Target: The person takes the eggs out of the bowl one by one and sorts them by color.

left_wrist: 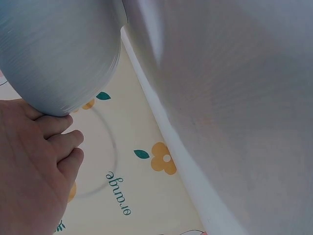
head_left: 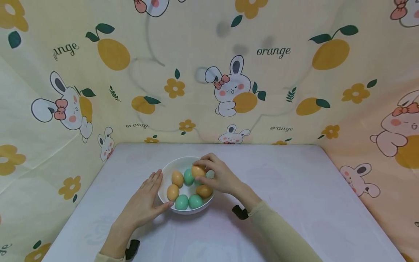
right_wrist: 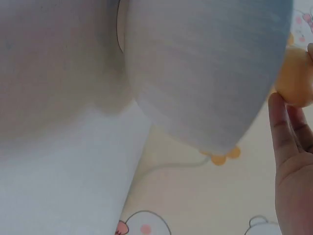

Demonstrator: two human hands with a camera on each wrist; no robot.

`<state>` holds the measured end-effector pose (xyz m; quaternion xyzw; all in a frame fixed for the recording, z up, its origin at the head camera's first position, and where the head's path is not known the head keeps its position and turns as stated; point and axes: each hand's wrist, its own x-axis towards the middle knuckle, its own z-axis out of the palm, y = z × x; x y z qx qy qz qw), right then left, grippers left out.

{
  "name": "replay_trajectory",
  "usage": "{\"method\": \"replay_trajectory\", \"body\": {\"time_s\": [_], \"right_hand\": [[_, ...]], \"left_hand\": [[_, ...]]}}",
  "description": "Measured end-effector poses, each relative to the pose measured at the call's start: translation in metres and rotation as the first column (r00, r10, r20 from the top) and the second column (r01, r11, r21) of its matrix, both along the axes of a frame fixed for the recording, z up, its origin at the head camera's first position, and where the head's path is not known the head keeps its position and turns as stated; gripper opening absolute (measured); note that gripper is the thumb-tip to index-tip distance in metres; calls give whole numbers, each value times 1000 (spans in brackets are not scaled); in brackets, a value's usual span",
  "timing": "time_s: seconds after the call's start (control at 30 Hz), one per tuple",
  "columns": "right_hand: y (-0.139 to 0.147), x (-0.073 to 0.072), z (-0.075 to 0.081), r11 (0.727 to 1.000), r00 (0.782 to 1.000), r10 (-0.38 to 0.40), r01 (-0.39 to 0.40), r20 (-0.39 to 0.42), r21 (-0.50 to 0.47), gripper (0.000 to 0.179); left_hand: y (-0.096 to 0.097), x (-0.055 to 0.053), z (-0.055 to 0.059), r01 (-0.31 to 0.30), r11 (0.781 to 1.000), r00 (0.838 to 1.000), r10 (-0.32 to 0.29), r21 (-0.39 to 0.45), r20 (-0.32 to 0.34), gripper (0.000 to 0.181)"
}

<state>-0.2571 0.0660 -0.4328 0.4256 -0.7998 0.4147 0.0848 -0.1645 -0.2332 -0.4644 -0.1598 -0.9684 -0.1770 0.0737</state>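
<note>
A white bowl [head_left: 163, 171] on the table carries orange-brown and green eggs set around its inside. My right hand [head_left: 220, 174] reaches over the far right rim and pinches an orange egg [head_left: 198, 171] between thumb and fingers. In the right wrist view that egg [right_wrist: 296, 76] shows above the bowl's edge. My left hand [head_left: 144, 202] rests against the bowl's left side, fingers extended along it and thumb at the near rim. A green egg [head_left: 188, 177] lies just left of the pinched egg, a browner egg [head_left: 204, 191] below it. My right hand partly hides another green egg [head_left: 210, 174].
The white-covered table [head_left: 278, 182] extends around the bowl. Behind and on both sides hangs a cream cloth [head_left: 196, 47] printed with rabbits, oranges and flowers. Dark straps [head_left: 240, 212] sit near both wrists.
</note>
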Motion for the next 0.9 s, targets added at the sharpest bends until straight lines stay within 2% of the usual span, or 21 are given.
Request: {"method": "replay_trajectory", "body": {"time_s": [0.17,0.53,0.73,0.9], "right_hand": [[12,-3,3,995,999,-31,29,-17,-97,43],[38,-8,1,963,989,-117,135,91,-235,45],[56,-15,1,955,975,-165,196,150,-225,44],[67,-19,-1,957,957,-220,248,188,-147,43]], "left_hand": [[1,0,1,-8,1000,1000,9,-5,10,105],[2,0,1,-17,1000,1000,17,-19,9,105],[1,0,1,-4,1000,1000,4,-20,7,105],[0,1,2,10,1000,1000,-10,-23,2,106]]}}
